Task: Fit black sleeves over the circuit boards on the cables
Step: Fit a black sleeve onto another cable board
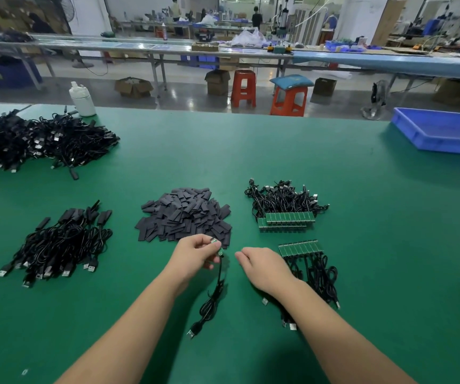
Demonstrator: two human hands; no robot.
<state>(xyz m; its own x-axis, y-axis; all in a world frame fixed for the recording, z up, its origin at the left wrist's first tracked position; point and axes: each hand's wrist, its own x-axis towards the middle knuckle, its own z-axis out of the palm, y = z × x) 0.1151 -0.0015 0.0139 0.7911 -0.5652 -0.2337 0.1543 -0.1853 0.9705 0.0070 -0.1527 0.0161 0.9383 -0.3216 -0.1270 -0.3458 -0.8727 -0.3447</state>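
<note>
Left hand (195, 252) pinches the small green circuit board (215, 241) of one black cable (209, 303), beside the black sleeve heap (184, 214); right hand (262, 266), loosely curled, holds nothing. Next, probably: pick a sleeve.

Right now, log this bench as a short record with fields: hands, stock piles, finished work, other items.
left hand: left hand pinches the bare circuit board of one cable, whose cord trails toward the person
right hand: right hand holds nothing, fingers relaxed, low over the green mat
sleeves: loose sleeve pile just beyond the hands
unsleeved cables: far bundle and near row, both on the right
sleeved cables: sleeved bundle on the left; large heap far left
other: blue tray, white bottle
</note>
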